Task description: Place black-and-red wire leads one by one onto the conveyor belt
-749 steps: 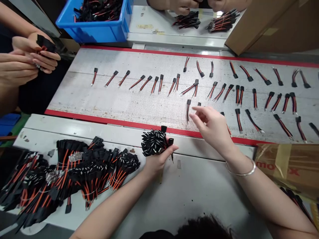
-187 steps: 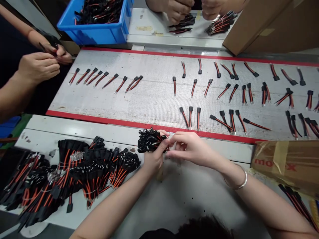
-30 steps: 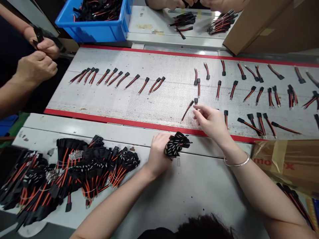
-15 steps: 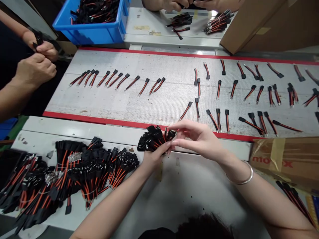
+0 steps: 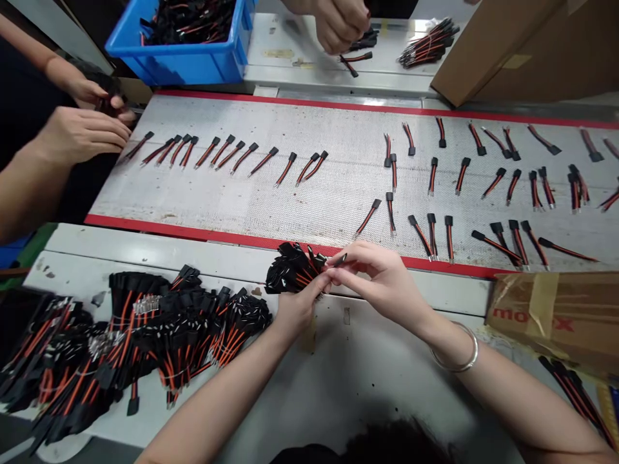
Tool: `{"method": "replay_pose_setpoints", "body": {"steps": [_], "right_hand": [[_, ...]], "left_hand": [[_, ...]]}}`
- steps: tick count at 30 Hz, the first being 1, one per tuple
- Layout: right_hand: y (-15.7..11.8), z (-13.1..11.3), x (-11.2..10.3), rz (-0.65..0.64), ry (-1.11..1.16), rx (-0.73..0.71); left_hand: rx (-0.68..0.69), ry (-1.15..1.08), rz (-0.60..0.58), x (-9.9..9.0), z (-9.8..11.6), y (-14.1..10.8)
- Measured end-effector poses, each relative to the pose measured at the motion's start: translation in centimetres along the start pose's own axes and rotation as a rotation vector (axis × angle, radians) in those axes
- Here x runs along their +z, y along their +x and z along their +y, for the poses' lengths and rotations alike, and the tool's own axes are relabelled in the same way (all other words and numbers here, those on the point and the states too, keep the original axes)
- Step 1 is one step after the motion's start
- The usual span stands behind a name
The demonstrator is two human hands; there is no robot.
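My left hand [image 5: 302, 304] is closed round a bunch of short black-and-orange cables [image 5: 290, 269], their black connector ends fanned out to the upper left. Beside it, the thumb and index finger of my right hand [image 5: 374, 274] pinch a single cable [image 5: 341, 260] whose black end shows between the fingers. Both hands meet over the near edge of a mesh conveyor belt [image 5: 207, 200] with red borders. Loose cables of the same kind lie on the belt, mostly toward the right. Bundled cables [image 5: 178, 335] are piled on the white table [image 5: 387, 361] at the left.
A blue bin [image 5: 193, 64] full of cables stands at the back left. Another person's hands [image 5: 77, 132] are at the left belt end, and a person's hand [image 5: 341, 26] is over the far table. Cardboard boxes stand at the back right [image 5: 507, 58] and near right [image 5: 580, 316].
A cable's black end now sticks out from my right fingers. Loose cables on the belt have shifted slightly right, and another has appeared at its left end. The far person's hand has moved nearer.
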State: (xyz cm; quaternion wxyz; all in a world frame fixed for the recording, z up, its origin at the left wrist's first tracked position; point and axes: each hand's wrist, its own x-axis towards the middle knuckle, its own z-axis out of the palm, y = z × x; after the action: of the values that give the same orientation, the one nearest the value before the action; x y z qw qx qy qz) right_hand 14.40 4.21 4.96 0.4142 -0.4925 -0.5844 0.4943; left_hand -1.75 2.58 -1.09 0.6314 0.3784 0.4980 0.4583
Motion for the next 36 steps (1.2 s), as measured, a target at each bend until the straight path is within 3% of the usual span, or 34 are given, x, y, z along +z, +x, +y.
{"method": "replay_pose_setpoints", "body": {"steps": [5, 11, 20, 25, 31, 34, 36], "right_hand": [[0.1, 0.4, 0.3, -0.005, 0.167, 0.07], [-0.1, -0.2, 0.6, 0.071, 0.03, 0.045], [-0.1, 0.0, 0.6, 0.051, 0.088, 0.05], [0.4, 0.4, 0.2, 0.0, 0.117, 0.07], [3.0, 2.5, -2.9, 0.229, 0.221, 0.191], [3.9, 3.5, -4.6, 0.34, 0.033, 0.208], [3.8, 3.4, -5.2, 0.348, -0.123, 0.205]], "left_hand": [[0.012, -0.091, 0.008, 0.4, 0.2, 0.2], [0.022, 0.007, -0.004, 0.1, 0.1, 0.0], [0.004, 0.004, 0.005, 0.2, 0.4, -0.1], [0.03, -0.192, 0.023, 1.0, 1.2, 0.3], [0.006, -0.233, 0.014, 1.5, 2.0, 0.3], [0.032, -0.156, -0.03, 1.2, 1.8, 0.1], [0.052, -0.126, -0.061, 1.0, 1.8, 0.0]]}}
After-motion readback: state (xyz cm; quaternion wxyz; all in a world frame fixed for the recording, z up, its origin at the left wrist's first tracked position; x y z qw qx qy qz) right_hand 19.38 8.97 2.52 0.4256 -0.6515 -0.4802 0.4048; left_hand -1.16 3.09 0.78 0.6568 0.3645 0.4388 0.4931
